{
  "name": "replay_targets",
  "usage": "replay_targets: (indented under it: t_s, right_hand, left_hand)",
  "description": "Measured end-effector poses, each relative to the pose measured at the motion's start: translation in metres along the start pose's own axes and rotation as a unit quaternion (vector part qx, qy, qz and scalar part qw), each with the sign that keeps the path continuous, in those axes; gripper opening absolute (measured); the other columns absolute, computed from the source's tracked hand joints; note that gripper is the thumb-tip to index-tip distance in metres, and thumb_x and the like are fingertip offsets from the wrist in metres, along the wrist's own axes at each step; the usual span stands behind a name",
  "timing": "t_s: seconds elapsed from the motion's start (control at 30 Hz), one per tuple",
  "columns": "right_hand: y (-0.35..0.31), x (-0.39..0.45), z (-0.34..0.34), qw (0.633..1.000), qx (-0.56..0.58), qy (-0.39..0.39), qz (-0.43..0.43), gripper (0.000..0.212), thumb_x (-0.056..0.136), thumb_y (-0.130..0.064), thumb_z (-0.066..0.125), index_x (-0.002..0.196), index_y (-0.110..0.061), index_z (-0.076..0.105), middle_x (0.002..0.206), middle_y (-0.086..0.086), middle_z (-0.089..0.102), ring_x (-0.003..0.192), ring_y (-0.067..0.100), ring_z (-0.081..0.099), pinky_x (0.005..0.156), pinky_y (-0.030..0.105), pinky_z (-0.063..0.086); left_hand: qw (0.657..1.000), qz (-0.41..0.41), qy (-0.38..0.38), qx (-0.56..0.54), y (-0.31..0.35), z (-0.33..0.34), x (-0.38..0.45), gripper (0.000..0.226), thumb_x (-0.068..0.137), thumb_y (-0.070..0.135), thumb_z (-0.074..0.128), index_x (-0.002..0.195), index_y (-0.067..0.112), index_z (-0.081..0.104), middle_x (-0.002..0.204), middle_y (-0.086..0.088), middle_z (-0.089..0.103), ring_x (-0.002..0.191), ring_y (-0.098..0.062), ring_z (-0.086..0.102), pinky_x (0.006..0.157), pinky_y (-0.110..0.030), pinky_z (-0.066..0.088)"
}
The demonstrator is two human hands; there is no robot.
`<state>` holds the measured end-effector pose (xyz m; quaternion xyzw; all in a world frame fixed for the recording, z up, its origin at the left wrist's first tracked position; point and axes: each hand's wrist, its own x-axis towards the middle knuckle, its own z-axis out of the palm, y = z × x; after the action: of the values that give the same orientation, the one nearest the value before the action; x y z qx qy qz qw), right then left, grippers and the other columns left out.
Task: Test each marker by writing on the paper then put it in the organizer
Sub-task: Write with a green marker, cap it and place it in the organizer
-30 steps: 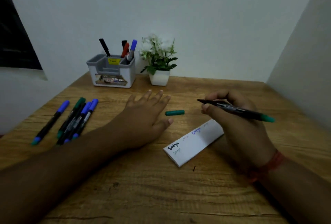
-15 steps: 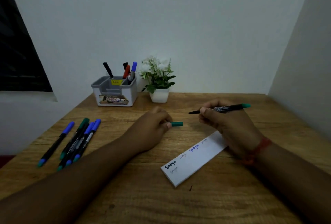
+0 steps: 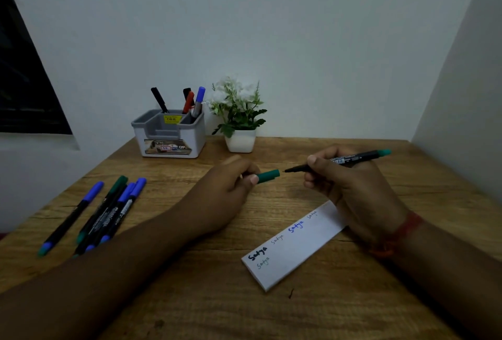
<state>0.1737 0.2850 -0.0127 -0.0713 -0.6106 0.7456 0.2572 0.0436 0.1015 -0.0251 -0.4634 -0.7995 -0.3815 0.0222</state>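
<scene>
My right hand [image 3: 350, 185] grips an uncapped black marker [image 3: 353, 159] with a green end, its tip pointing left. My left hand [image 3: 222, 193] pinches the green cap [image 3: 268, 176] just above the table, its open end a short gap from the marker tip. A white strip of paper [image 3: 296, 244] with several written words lies slanted below my right hand. Several blue and green markers [image 3: 108, 212] lie in a loose group at the left. The grey and white organizer [image 3: 169, 136] stands at the back with several markers upright in it.
A small white pot with a green and white plant [image 3: 239, 122] stands right of the organizer. White walls close off the back and the right side. A dark window is at the far left. The wooden table [image 3: 244, 312] stretches toward me.
My left hand went from lying flat beside the cap to closing on it and lifting it. My right hand raised the marker and levelled it toward the cap. The camera tilted up.
</scene>
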Motion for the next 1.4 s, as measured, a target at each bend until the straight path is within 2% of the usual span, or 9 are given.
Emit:
replay_targets:
  t_s: [0.43, 0.63, 0.83, 0.97, 1.07, 1.13, 1.2, 1.27, 1.4]
  right_hand:
    - [0.005, -0.003, 0.007, 0.997, -0.054, -0.052, 0.005, 0.031, 0.069, -0.015, 0.079, 0.089, -0.005, 0.057, 0.083, 0.008, 0.065, 0.072, 0.016, 0.063, 0.068, 0.028, 0.057]
    - [0.009, -0.010, 0.014, 0.996, -0.064, -0.060, -0.022, 0.025, 0.066, -0.020, 0.081, 0.074, -0.011, 0.059, 0.066, 0.004, 0.059, 0.062, 0.019, 0.054, 0.059, 0.030, 0.047]
    - [0.009, -0.016, 0.021, 0.997, -0.038, -0.072, -0.011, 0.023, 0.067, -0.016, 0.079, 0.073, -0.012, 0.057, 0.065, 0.002, 0.059, 0.061, 0.019, 0.052, 0.059, 0.033, 0.045]
    - [0.006, -0.017, 0.022, 0.996, -0.070, -0.050, -0.027, 0.014, 0.072, -0.028, 0.077, 0.073, -0.018, 0.066, 0.068, 0.004, 0.061, 0.067, 0.020, 0.058, 0.064, 0.032, 0.051]
    - [0.002, -0.016, 0.021, 0.990, -0.133, -0.026, -0.038, 0.021, 0.075, -0.033, 0.072, 0.084, -0.015, 0.069, 0.073, -0.002, 0.068, 0.073, 0.013, 0.066, 0.069, 0.028, 0.058]
    - [-0.001, -0.018, 0.019, 0.985, -0.170, -0.014, -0.033, 0.026, 0.079, -0.033, 0.069, 0.091, -0.011, 0.069, 0.076, -0.003, 0.072, 0.074, 0.010, 0.069, 0.070, 0.024, 0.059]
    - [-0.002, -0.020, 0.016, 0.977, -0.212, -0.011, -0.011, 0.027, 0.084, -0.035, 0.065, 0.096, -0.011, 0.069, 0.082, -0.002, 0.075, 0.077, 0.012, 0.072, 0.071, 0.025, 0.059]
    - [-0.001, -0.020, 0.017, 0.970, -0.241, -0.008, 0.004, 0.029, 0.087, -0.037, 0.059, 0.100, -0.012, 0.067, 0.089, -0.002, 0.077, 0.082, 0.015, 0.074, 0.076, 0.031, 0.059]
    - [-0.001, -0.013, 0.031, 0.977, -0.213, 0.003, 0.012, 0.021, 0.095, -0.026, 0.052, 0.104, -0.008, 0.057, 0.091, 0.010, 0.077, 0.081, 0.029, 0.075, 0.074, 0.047, 0.061]
  left_hand:
    - [0.999, 0.044, -0.006, 0.012, 0.011, 0.003, -0.006, 0.011, 0.099, 0.022, 0.052, 0.096, 0.030, 0.061, 0.088, 0.015, 0.052, 0.081, -0.001, 0.051, 0.063, -0.010, 0.034]
    - [0.999, 0.047, 0.006, -0.025, 0.019, 0.004, -0.010, 0.012, 0.098, 0.018, 0.054, 0.091, 0.022, 0.062, 0.076, 0.012, 0.054, 0.070, -0.005, 0.054, 0.060, -0.021, 0.041]
    - [0.999, 0.042, 0.017, -0.022, 0.025, 0.000, -0.017, 0.019, 0.095, 0.016, 0.058, 0.082, 0.030, 0.060, 0.079, 0.010, 0.057, 0.079, -0.007, 0.053, 0.065, -0.016, 0.038]
    - [0.998, 0.047, 0.019, -0.022, 0.022, -0.003, -0.009, 0.014, 0.097, 0.023, 0.057, 0.087, 0.033, 0.062, 0.081, 0.012, 0.056, 0.078, -0.005, 0.054, 0.069, -0.030, 0.045]
    - [0.991, 0.088, -0.009, 0.098, 0.015, -0.011, -0.001, 0.018, 0.097, 0.041, 0.050, 0.111, 0.036, 0.060, 0.105, 0.015, 0.056, 0.098, -0.004, 0.052, 0.084, -0.034, 0.047]
    - [0.966, 0.052, -0.054, 0.249, -0.002, -0.022, 0.002, 0.054, 0.093, 0.063, 0.033, 0.141, 0.038, 0.039, 0.139, 0.008, 0.044, 0.130, -0.016, 0.039, 0.109, -0.047, 0.032]
    - [0.932, -0.011, -0.087, 0.352, -0.019, -0.035, 0.005, 0.078, 0.085, 0.077, 0.017, 0.153, 0.040, 0.006, 0.162, 0.005, 0.011, 0.149, -0.023, 0.007, 0.118, -0.059, 0.005]
    - [0.915, -0.059, -0.094, 0.387, -0.036, -0.047, 0.008, 0.088, 0.078, 0.083, 0.008, 0.152, 0.040, -0.012, 0.164, 0.006, -0.013, 0.149, -0.026, -0.015, 0.115, -0.064, -0.005]
    - [0.900, -0.111, -0.102, 0.408, -0.057, -0.064, 0.014, 0.089, 0.081, 0.084, 0.011, 0.151, 0.038, -0.018, 0.160, 0.000, -0.027, 0.144, -0.031, -0.029, 0.112, -0.069, -0.010]
